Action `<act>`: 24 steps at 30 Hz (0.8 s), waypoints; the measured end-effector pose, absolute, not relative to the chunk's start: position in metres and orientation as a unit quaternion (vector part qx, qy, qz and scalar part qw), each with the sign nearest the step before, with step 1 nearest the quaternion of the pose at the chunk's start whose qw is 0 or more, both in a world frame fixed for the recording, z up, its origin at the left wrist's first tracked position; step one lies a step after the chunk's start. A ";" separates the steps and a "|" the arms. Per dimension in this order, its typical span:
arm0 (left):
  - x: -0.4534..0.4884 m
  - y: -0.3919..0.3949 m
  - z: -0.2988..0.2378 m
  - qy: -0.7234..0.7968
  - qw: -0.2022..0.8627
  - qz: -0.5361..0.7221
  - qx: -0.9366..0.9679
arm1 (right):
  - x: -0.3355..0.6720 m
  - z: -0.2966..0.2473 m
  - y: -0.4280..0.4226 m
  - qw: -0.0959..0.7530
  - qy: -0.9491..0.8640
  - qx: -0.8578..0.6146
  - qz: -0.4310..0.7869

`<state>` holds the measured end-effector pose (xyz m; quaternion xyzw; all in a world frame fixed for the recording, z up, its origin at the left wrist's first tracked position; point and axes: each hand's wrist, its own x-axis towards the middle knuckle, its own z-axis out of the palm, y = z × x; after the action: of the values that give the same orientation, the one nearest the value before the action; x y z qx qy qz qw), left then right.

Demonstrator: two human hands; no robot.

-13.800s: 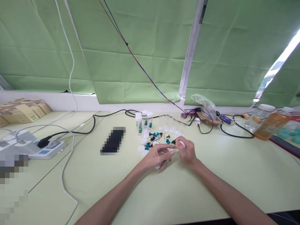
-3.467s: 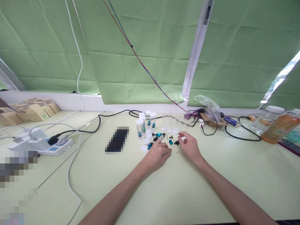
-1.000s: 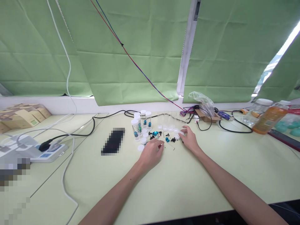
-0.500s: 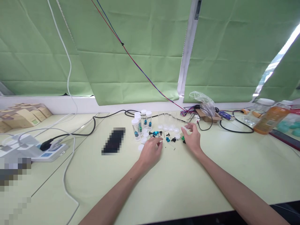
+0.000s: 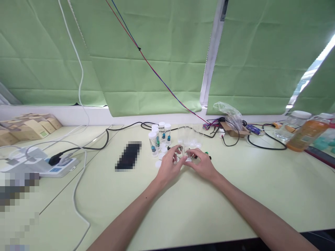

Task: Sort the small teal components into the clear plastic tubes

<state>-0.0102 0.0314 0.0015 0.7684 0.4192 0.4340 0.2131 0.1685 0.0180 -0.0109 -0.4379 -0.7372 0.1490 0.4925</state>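
Observation:
My left hand (image 5: 169,165) and my right hand (image 5: 202,165) meet over the middle of the table. Between their fingertips is a clear tube (image 5: 183,151) with a white end (image 5: 188,159); fingers of both hands are closed on it and partly cover it. Left of the hands stand several capped clear tubes (image 5: 153,144) with small teal or green parts inside. White round lids (image 5: 158,164) lie beside them. Behind my hands are more clear tubes (image 5: 187,134) with white ends. Small dark and green parts (image 5: 208,155) show by my right hand; others are hidden beneath the hands.
A pixelated dark flat object (image 5: 128,156) lies to the left. Farther left are a white power strip (image 5: 61,170) and cardboard boxes (image 5: 31,127). Cables, a small open carton (image 5: 237,132), a clear jar (image 5: 293,125) and an orange bottle (image 5: 309,134) stand at the right back.
My right hand has moved left from the white-ended pieces to meet my left hand, bringing a clear tube. My left hand has shifted slightly right. The camera view has moved slightly.

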 end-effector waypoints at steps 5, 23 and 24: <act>-0.009 0.031 0.002 0.407 0.208 0.438 0.774 | 0.169 -0.013 0.018 0.483 -0.752 -0.418 0.161; -0.011 0.032 0.005 0.463 0.226 0.434 0.739 | 0.176 -0.011 0.022 0.495 -0.735 -0.442 0.142; -0.010 0.032 0.005 0.462 0.227 0.433 0.740 | 0.177 -0.012 0.023 0.498 -0.732 -0.444 0.140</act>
<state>-0.0103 0.0317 0.0046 0.7403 0.4616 0.4332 0.2266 0.1768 0.0229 -0.0117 -0.4444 -0.7316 0.1401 0.4977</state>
